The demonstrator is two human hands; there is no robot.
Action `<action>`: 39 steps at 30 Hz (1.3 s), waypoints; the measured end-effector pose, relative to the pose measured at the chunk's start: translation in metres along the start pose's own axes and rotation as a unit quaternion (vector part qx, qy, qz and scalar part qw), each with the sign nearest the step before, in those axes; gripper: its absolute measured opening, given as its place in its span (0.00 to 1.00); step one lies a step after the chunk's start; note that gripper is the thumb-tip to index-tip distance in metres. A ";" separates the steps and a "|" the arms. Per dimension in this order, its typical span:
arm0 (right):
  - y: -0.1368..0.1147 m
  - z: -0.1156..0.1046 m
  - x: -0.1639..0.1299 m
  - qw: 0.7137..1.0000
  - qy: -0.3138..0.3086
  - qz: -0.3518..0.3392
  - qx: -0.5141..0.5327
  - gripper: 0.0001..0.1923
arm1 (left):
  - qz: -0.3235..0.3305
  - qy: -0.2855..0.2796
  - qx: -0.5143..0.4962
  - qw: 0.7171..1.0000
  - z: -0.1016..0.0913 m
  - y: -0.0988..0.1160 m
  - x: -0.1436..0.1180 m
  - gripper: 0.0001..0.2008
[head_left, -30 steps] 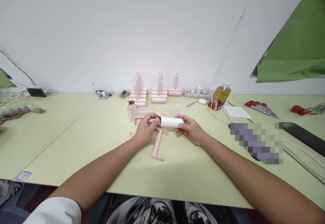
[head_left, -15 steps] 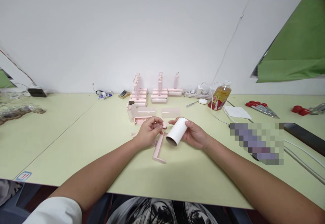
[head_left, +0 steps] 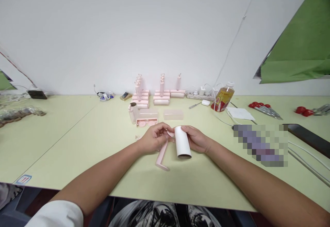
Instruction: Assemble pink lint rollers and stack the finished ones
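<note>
You are holding the white roll point(head_left: 182, 142) in your right hand point(head_left: 197, 139), its fingers curled around the far side of it, so the roll is tipping toward you with its open end facing down and forward, just above the bench point(head_left: 77, 141). Your left hand point(head_left: 154, 140) is closing its fingers on a small pink piece point(head_left: 170, 134) right at the top end of the roll; how tightly the fingertips are pinching it, you cannot tell, since the hand is hiding most of it. The two hands are almost touching over the middle of the bench.

Just under your left hand the pink handle point(head_left: 162, 156) is lying flat on the bench, its bent end pointing toward you, just beside the roll.

Beyond your hands a pink tray point(head_left: 146, 122) of small parts is sitting near an upright pink roller point(head_left: 133, 112), with two clear covers point(head_left: 173, 114) beside it. Farther back, rows of pink rollers point(head_left: 162, 94) are standing stacked against the wall. To the right a bottle of yellow liquid point(head_left: 223, 97) is standing beside a power strip point(head_left: 201, 95), and red-handled tools point(head_left: 265, 110) are lying well apart on the far right
</note>
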State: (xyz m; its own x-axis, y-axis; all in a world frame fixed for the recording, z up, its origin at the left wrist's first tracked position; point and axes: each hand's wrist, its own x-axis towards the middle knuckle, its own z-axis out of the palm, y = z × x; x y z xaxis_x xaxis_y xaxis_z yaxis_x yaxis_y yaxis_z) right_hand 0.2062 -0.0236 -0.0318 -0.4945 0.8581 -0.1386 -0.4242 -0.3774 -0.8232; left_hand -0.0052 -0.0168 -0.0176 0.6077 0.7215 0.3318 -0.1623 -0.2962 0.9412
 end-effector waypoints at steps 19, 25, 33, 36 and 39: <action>-0.021 -0.003 0.003 0.961 0.245 -0.055 -0.115 0.07 | 0.046 0.070 0.221 0.972 -0.008 -0.005 0.002 0.14; -0.022 0.006 0.001 0.948 0.279 -0.150 -0.031 0.06 | 0.035 0.061 0.203 0.977 -0.006 -0.001 -0.002 0.18; -0.010 0.023 -0.005 0.966 0.223 -0.132 -0.009 0.10 | 0.011 0.112 0.156 0.981 -0.004 -0.016 -0.002 0.31; -0.008 0.026 -0.007 0.971 0.197 -0.134 -0.006 0.10 | 0.009 0.147 0.127 0.981 -0.004 -0.019 0.002 0.27; -0.010 0.025 -0.008 0.978 0.153 -0.143 -0.009 0.05 | 0.021 0.191 0.118 0.974 -0.006 -0.017 0.005 0.23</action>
State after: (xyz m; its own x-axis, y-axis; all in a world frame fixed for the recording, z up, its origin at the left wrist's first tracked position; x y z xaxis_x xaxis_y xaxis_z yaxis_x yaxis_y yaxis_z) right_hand 0.1952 -0.0354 -0.0089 -0.1056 0.9928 -0.0571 -0.4968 -0.1024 -0.8618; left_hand -0.0036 -0.0042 -0.0315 0.2641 0.8727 0.4107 0.0307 -0.4332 0.9008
